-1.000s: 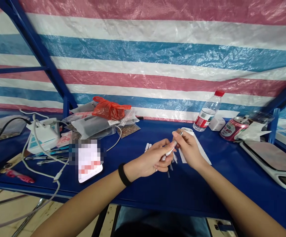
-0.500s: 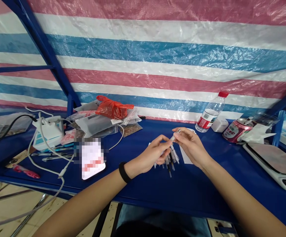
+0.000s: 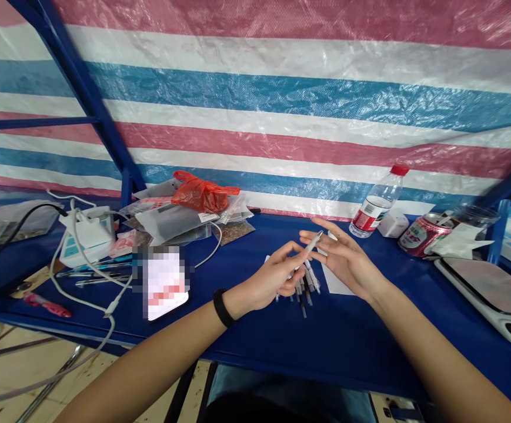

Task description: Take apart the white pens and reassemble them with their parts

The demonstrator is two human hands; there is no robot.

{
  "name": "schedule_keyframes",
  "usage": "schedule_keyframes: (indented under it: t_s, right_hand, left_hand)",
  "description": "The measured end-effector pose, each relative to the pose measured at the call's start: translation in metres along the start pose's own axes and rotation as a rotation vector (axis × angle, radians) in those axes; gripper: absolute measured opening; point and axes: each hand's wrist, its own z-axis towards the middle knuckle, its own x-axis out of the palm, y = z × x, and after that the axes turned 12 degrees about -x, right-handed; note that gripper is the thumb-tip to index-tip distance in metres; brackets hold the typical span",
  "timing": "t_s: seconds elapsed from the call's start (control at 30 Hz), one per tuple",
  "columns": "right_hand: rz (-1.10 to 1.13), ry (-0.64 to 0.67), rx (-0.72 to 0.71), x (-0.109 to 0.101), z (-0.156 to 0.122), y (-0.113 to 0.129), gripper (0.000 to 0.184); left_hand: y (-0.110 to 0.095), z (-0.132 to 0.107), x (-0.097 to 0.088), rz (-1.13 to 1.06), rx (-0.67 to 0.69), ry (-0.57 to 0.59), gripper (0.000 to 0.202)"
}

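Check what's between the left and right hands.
A slim white tube, pinched in the left hand, with its far end reaching the open right hand; shown in the head view.

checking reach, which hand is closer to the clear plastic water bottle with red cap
Right hand: open, front-left of the bottle. Left hand: farther left, holding a thin white tube.

We're in a makeshift workshop, not a home: striped plastic tarp [image 3: 255, 100] on blue steel frame [image 3: 88, 100] for a wall, blue workbench [image 3: 347, 352] (v. cluttered), digital scale [image 3: 488, 288], zip bags [image 3: 167, 224], USB charger [image 3: 88, 234].
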Motion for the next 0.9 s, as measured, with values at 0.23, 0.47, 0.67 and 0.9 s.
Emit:
schedule_keyframes:
  t_s: [0.23, 0.47, 0.67, 0.9]
  right_hand:
    - [-0.074, -0.048, -0.014, -0.005, 0.001, 0.002, 0.054]
    - [-0.055, -0.069, -0.124, -0.013, 0.002, 0.014, 0.042]
    - [-0.027, -0.268, -0.159, -0.025, 0.008, 0.017, 0.041]
    - [-0.191, -0.165, -0.159, -0.022, 0.006, 0.013, 0.038]
  left_hand:
    - [0.000, 0.000, -0.001, 0.033, 0.058, 0.030, 0.033]
    - [-0.001, -0.001, -0.003, 0.003, 0.012, 0.111, 0.023]
    - [-0.005, -0.005, -0.001, 0.053, 0.009, 0.061, 0.027]
    - [-0.007, -0.003, -0.005, 0.097, 0.025, -0.013, 0.027]
